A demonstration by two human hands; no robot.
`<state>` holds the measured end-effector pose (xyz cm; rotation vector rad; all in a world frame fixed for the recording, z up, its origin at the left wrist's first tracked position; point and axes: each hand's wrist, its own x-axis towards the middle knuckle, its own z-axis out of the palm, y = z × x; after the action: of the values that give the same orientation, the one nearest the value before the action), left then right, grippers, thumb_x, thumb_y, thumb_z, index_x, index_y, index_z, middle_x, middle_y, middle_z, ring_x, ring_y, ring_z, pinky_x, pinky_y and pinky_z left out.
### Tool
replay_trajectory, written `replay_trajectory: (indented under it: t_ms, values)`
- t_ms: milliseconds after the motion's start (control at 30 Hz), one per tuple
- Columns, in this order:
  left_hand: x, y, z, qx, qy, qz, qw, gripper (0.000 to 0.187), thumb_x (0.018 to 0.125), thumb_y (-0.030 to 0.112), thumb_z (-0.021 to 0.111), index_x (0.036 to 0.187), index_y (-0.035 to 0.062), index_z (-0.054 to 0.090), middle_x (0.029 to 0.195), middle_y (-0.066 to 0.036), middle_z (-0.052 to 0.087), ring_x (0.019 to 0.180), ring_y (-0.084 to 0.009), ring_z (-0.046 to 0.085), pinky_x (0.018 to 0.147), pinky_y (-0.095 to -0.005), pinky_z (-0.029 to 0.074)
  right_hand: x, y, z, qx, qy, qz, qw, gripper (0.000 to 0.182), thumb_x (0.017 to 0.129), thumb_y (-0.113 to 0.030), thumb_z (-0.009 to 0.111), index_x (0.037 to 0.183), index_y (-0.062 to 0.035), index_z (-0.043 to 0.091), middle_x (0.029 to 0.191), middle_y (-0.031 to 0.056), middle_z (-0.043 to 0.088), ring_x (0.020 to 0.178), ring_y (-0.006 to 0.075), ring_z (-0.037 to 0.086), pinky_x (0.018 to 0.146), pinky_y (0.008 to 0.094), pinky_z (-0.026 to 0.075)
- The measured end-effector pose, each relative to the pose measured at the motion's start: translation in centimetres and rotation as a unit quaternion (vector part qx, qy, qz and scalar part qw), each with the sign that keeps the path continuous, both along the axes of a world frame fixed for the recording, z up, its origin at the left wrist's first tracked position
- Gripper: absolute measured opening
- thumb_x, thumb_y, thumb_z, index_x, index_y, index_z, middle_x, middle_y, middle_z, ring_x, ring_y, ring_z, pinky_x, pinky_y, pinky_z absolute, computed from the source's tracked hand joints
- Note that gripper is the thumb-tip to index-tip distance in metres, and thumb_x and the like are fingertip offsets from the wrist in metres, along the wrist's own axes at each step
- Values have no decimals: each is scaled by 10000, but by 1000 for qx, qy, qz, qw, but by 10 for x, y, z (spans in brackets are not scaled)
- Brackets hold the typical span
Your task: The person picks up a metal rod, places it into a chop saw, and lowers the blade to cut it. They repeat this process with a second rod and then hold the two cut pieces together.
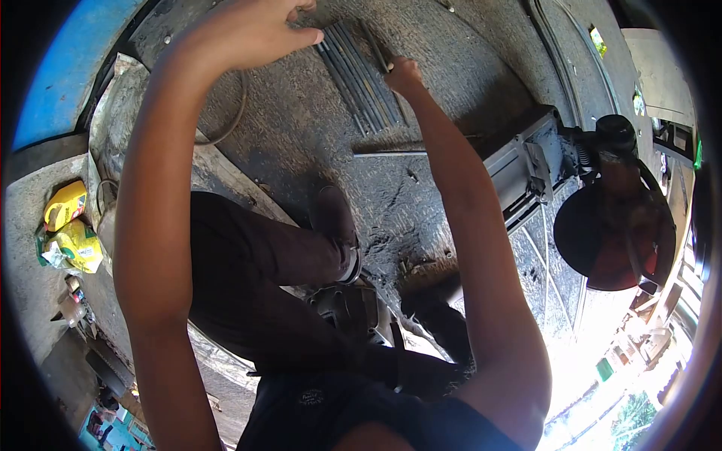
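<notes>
Several dark metal rods (357, 79) lie side by side on the rough ground at the top centre. Just left of their upper ends is my left hand (274, 31), thumb stretched out and fingers apart, with nothing visible in it. To the right of the bundle, my right hand (404, 75) has its fingers closed around a single thin rod (374, 45), which lies close alongside the others. Below the bundle a separate metal bar (387, 153) rests crosswise on the ground, its right part passing behind my right forearm.
A cutting machine with a large round disc (602, 233) and dark metal base (526, 161) stands at the right. Yellow containers (66, 204) are at the far left, near a blue panel (68, 68). Cables (560, 68) run along the upper right. My shoe (333, 214) is below the rods.
</notes>
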<state>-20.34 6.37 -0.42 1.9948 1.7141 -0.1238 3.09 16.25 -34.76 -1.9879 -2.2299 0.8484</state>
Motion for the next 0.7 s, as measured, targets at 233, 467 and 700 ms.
replay_trajectory:
  t_ms: [233,467,700]
  values:
    - [-2,-6,-18,93,75,-8,993,564,919,433,653,1356,90,556,1254,-151,630,1068,-287,644,869,-401,530,-25,9,14,-34,61,-6,998,438,804,-141,623,1240,-126,653,1248,231,616,1175,396,596,995,448,505]
    - [-1,-6,-20,89,56,-16,994,570,921,449,648,1354,90,558,1251,-148,626,1073,-285,634,877,-404,524,-23,17,-9,-22,108,25,994,380,793,-142,615,1154,-183,727,1194,191,668,1134,356,631,997,426,512]
    - [-1,-1,-8,8,27,1,1000,653,928,486,617,1382,31,500,1330,-198,553,1202,-321,557,979,-395,462,-24,16,-13,-24,104,7,994,377,793,-144,622,1150,-201,729,1192,151,679,1121,351,640,979,426,522]
